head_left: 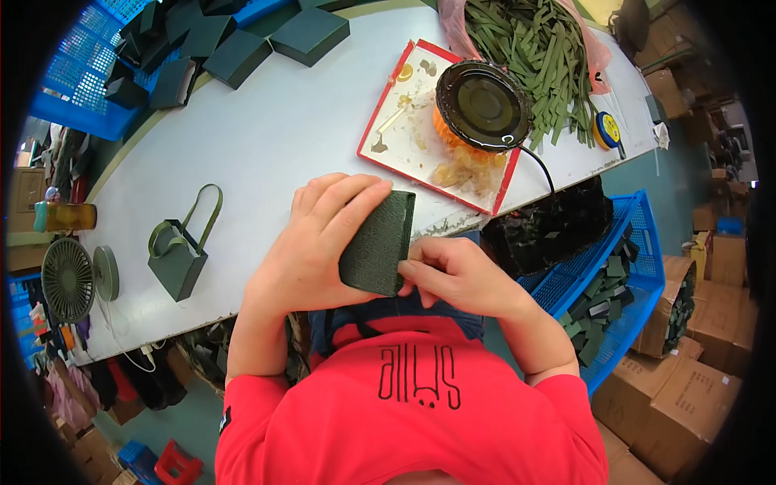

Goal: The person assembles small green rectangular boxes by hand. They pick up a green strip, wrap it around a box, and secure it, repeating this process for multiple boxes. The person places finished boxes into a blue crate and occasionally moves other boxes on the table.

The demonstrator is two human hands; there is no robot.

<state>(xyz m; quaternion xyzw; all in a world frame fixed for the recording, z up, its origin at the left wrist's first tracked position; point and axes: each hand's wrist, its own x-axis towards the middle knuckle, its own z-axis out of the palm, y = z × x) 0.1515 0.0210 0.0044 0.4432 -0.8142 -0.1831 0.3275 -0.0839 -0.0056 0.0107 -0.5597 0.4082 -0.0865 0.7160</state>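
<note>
My left hand [311, 246] is wrapped round a dark green textured box [374, 249], which I hold upright near the table's front edge. Its fingers lie over the top and the thumb is below. At the box's right edge, my right hand [461, 276] has its fingers curled together in a pinch. Whatever those fingertips hold, if anything, is hidden. To the left on the table lies a small green box with ribbon handles [179, 267], its loop stretching toward the back.
A dark round pot [483, 105] stands on a red-rimmed, stained tray [388, 162]. Behind it, green ribbon strips [525, 56] spill from a pink bag. Several green boxes [309, 36] sit at the back left. A small fan [68, 280] is at left; a blue crate [638, 307] at right.
</note>
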